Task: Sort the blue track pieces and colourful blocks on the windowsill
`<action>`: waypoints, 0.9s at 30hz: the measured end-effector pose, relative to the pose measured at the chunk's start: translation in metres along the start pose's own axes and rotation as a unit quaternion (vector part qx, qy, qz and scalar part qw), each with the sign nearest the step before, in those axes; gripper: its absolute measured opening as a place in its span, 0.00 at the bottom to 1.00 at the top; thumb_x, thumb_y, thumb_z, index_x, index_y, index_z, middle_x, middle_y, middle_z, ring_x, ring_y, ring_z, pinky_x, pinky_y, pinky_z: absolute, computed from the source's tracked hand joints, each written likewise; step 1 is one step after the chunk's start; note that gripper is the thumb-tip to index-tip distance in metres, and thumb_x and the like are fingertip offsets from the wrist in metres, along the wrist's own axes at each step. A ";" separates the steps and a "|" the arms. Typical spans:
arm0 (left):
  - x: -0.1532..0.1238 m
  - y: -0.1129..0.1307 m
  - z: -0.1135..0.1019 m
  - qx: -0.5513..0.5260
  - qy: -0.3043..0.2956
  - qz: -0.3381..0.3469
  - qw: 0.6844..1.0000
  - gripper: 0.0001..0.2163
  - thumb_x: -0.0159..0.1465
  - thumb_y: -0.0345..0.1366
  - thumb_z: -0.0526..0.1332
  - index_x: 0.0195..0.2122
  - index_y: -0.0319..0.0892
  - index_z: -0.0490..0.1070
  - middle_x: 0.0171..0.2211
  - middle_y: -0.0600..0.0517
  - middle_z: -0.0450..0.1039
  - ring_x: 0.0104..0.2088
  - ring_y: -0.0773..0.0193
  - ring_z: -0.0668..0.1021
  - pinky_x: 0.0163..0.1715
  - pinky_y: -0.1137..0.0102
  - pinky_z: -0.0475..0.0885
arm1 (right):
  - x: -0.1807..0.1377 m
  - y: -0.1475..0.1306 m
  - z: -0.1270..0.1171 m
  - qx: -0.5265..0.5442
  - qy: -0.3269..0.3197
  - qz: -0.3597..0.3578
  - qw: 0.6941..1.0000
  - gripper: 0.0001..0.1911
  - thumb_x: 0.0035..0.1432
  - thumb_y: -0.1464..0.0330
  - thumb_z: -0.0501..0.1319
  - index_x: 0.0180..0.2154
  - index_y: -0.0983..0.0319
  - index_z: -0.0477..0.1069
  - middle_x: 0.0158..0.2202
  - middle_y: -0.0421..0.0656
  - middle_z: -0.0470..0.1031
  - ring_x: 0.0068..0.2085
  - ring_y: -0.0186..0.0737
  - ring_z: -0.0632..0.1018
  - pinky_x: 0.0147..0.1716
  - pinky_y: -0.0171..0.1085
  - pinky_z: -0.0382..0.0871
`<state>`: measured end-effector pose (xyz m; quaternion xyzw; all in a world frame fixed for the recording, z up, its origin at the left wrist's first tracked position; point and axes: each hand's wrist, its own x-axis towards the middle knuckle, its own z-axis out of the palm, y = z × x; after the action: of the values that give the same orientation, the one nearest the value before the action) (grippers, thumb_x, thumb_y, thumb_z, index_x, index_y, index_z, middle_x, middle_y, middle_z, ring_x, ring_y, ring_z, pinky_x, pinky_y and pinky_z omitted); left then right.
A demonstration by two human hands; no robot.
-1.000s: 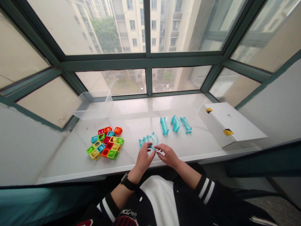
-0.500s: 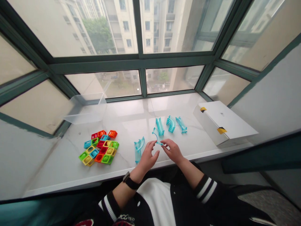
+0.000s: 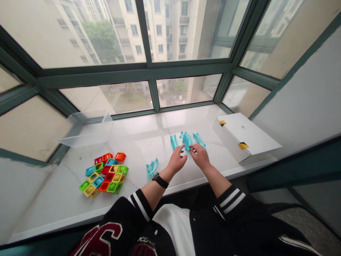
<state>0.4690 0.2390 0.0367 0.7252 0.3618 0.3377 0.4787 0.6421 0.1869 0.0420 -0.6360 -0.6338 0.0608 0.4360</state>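
My right hand (image 3: 200,155) pinches the near end of a curved, translucent blue track piece, held at the stack of similar curved pieces (image 3: 187,139); the two overlap and I cannot separate their outlines. Just left of it, my left hand (image 3: 178,159) has thumb and fingers apart, its fingertips close to the same curved piece. A straight blue track piece (image 3: 174,142) lies beyond the left hand. Another straight one (image 3: 199,139) is to the right of the stack. By my left wrist rests a further blue piece (image 3: 152,167), partly covered by the watch arm.
Colourful blocks (image 3: 108,174) in red, yellow, green and blue lie grouped on the left of the white sill (image 3: 135,142). A clear plastic bin (image 3: 85,138) stands at the back left. At the right is a white box (image 3: 247,137) with yellow-black tabs. Windows close off the far side.
Both hands have moved forward, carrying the curved piece from the near edge to the stack of curved pieces. My left fingers have come away from it. The view has shifted slightly.
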 end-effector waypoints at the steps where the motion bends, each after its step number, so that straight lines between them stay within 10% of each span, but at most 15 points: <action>1: 0.006 0.000 0.002 0.000 -0.005 -0.002 1.000 0.28 0.64 0.29 0.63 0.66 0.46 0.66 0.63 0.40 0.67 0.52 0.55 0.79 0.44 0.63 0.81 | 0.003 0.003 -0.001 -0.006 0.003 0.004 1.000 0.11 0.66 0.72 0.58 0.45 0.58 0.78 0.43 0.47 0.81 0.43 0.46 0.80 0.45 0.45 0.77; 27: 0.059 -0.022 0.024 0.008 -0.008 -0.054 0.998 0.29 0.63 0.30 0.67 0.66 0.40 0.68 0.65 0.38 0.68 0.52 0.52 0.81 0.58 0.54 0.77 | 0.028 0.039 0.014 -0.055 0.022 0.033 0.998 0.12 0.64 0.74 0.59 0.43 0.59 0.79 0.42 0.48 0.81 0.41 0.47 0.79 0.49 0.47 0.74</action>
<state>0.5148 0.2841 0.0168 0.7110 0.3993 0.3022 0.4936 0.6674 0.2247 0.0221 -0.6807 -0.6053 0.0259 0.4117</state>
